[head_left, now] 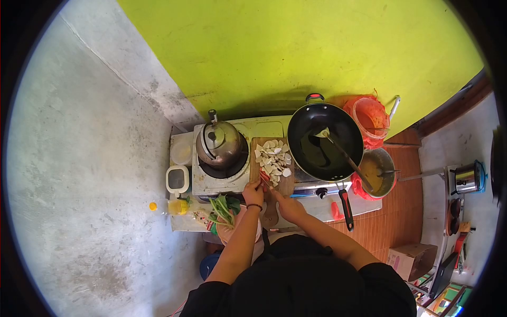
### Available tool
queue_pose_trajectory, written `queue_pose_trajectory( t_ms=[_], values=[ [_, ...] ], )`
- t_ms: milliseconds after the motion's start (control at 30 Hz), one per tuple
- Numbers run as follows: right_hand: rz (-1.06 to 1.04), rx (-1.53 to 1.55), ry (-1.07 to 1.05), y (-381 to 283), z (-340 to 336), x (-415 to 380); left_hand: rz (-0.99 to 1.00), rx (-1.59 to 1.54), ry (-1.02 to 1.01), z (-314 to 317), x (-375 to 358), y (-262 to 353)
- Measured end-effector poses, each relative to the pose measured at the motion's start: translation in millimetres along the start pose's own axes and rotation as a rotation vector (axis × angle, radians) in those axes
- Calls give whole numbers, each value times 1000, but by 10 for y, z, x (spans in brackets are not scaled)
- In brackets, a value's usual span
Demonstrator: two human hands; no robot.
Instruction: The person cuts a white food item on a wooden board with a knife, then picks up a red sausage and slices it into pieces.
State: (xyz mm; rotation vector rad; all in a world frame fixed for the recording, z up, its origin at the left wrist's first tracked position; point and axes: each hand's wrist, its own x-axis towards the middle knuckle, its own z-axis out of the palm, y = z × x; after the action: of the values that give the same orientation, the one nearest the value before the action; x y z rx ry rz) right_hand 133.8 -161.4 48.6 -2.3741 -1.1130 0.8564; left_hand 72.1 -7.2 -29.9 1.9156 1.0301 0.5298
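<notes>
A wooden cutting board [285, 186] lies across the middle of a gas stove [222, 182], with several pale sliced pieces [273, 157] heaped on its far half. My left hand [253, 193] rests at the board's near edge, its fingers pressed on a small red item [264, 178]. My right hand [288, 207] is just to its right, closed around a knife [268, 180] whose blade reaches that red item. How firmly the knife is held is hard to tell at this size.
A steel kettle [217, 141] sits on the left burner. A black wok [325, 140] with a ladle occupies the right burner. Leafy greens [224, 207] lie near the left wrist. A pot of yellow liquid [379, 173] and a red-bagged tub [369, 117] stand at right.
</notes>
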Motion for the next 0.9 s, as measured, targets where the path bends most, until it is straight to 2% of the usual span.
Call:
queue_pose_trajectory(
  t_ms=[900],
  values=[
    [-29,-229,-15,25,90,135,0,35,-46,-30,22,1]
  ],
)
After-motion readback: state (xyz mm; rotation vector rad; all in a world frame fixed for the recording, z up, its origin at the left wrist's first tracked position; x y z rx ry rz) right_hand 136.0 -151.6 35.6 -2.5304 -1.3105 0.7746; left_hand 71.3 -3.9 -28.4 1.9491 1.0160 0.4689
